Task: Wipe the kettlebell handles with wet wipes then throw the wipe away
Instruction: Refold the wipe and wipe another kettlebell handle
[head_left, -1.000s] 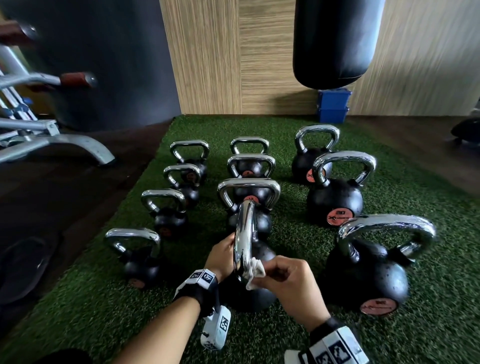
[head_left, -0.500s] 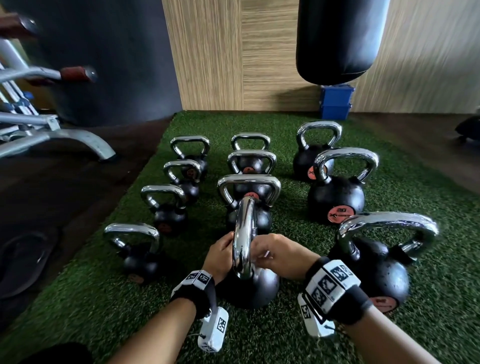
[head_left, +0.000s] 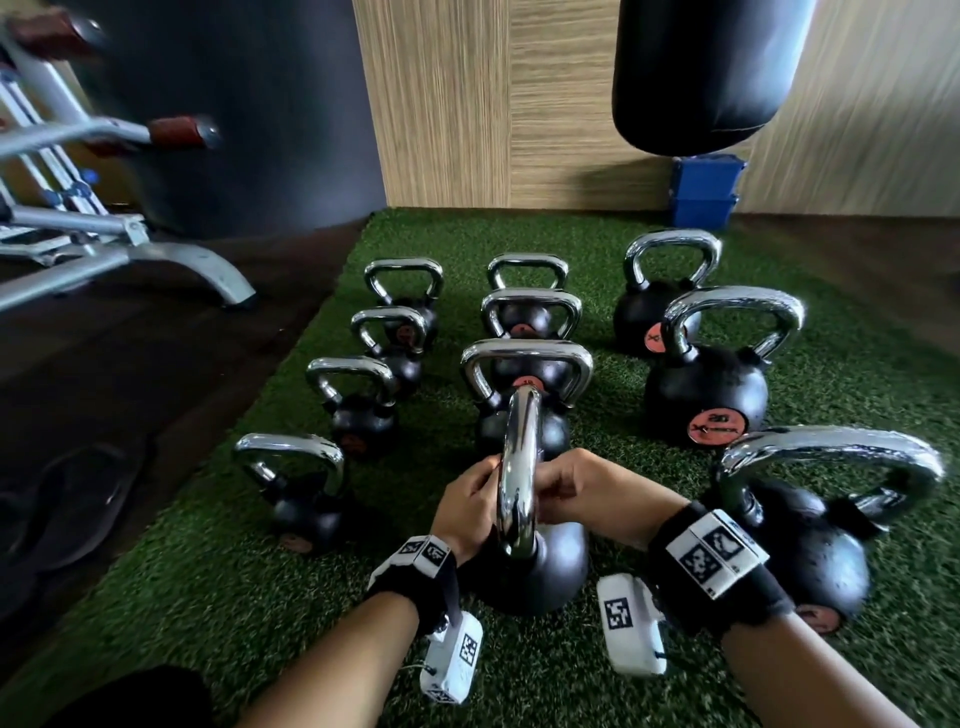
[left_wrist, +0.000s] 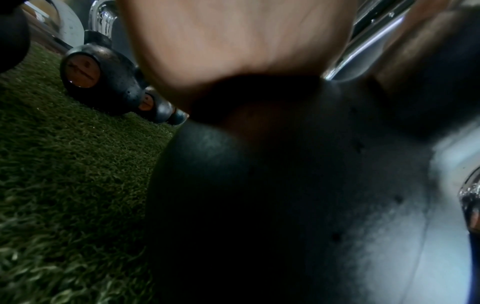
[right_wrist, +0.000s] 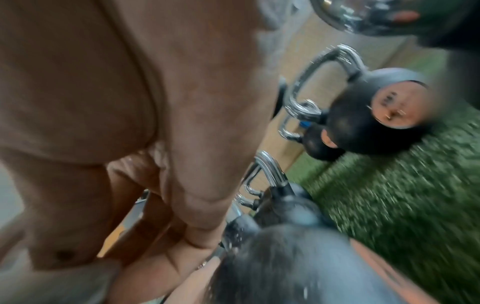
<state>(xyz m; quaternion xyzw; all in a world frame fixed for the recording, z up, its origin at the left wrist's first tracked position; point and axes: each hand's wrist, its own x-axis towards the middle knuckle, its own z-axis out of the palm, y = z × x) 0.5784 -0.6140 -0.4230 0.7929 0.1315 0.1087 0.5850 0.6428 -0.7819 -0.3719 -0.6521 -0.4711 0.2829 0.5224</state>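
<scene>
The nearest kettlebell (head_left: 540, 577) stands on green turf, its chrome handle (head_left: 519, 457) edge-on to me. My left hand (head_left: 485, 475) grips the handle from the left, fingers curled round the bar. From the right, my right hand (head_left: 550, 483) presses against the same bar with curled fingers. The wet wipe is almost hidden; a pale scrap (right_wrist: 155, 152) shows between the right fingers. In the left wrist view the palm (left_wrist: 233, 41) fills the top above the black ball (left_wrist: 259, 185). The right wrist view is blurred.
Several more kettlebells stand in rows on the turf (head_left: 260, 597): a big one (head_left: 800, 540) close right, a small one (head_left: 301, 504) close left. A black punching bag (head_left: 711, 73) hangs over a blue bin (head_left: 704, 192). A bench frame (head_left: 130, 260) stands left.
My right hand has slid up the handle from its lower near part and turned over. The white wipe, plain a second ago, is now covered by the fingers.
</scene>
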